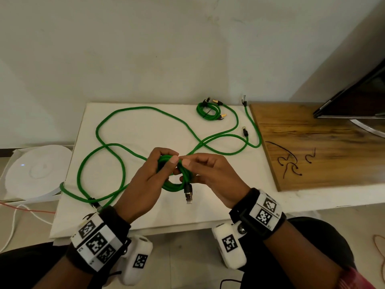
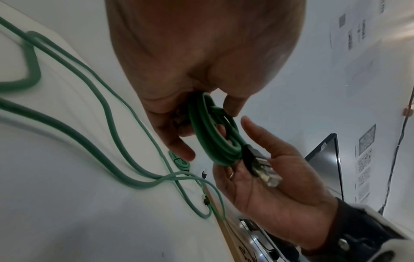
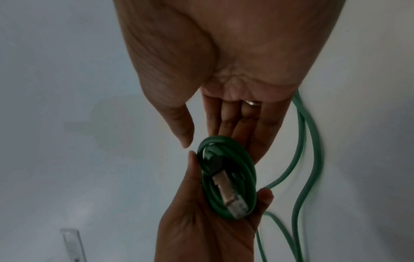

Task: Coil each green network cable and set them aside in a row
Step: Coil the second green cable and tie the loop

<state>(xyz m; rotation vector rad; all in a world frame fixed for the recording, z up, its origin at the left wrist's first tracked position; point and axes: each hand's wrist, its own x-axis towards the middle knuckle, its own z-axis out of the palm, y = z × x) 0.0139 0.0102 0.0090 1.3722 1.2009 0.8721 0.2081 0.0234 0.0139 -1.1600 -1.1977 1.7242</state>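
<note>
Head view: coil (image 1: 176, 185) in left hand (image 1: 145, 180)

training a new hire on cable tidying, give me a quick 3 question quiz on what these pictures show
1. True or false: a finished coil already lies at the far side of the white table.
2. Which hand curls its fingers round the coil in progress? A) left B) right C) neither
3. Fill in: the black ties lie on the ____ board.

Key
1. True.
2. A: the left hand grips it; the right hand only touches it with straight fingers.
3. wooden
</note>
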